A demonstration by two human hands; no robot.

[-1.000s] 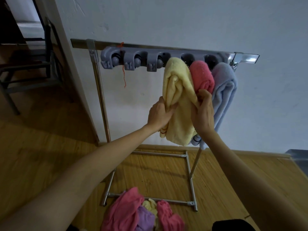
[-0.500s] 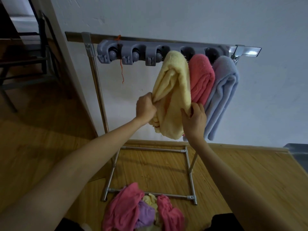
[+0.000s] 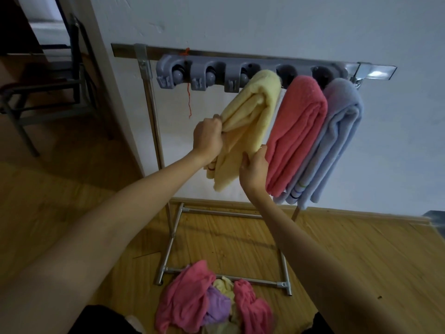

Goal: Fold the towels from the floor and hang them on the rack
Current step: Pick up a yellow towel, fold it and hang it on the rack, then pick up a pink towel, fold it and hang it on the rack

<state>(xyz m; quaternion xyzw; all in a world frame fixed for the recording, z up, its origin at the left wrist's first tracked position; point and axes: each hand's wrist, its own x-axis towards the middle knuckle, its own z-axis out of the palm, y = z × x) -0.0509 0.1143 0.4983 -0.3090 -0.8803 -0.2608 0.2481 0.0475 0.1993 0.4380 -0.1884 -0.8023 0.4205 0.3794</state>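
Observation:
A folded yellow towel [image 3: 250, 112] hangs over the bar of the metal rack [image 3: 154, 121], pulled out toward the left. My left hand [image 3: 207, 137] grips its left fold in a fist. My right hand [image 3: 254, 168] holds the towel's lower right edge, fingers behind the cloth. To the right on the same bar hang a folded pink towel [image 3: 297, 131] and a folded light blue towel [image 3: 337, 141]. A pile of loose towels [image 3: 212, 302], pink, purple and yellow, lies on the floor at the rack's foot.
A grey holder strip with round clips [image 3: 204, 73] is fixed along the rack's top bar against the white wall. The rack's base frame [image 3: 285, 273] rests on the wooden floor. A dark metal chair [image 3: 48, 88] stands at the far left past the doorway.
My left hand has drawn the yellow towel's left fold out to the left. My right hand has slid down from the pink towel's top to the yellow towel's lower right edge.

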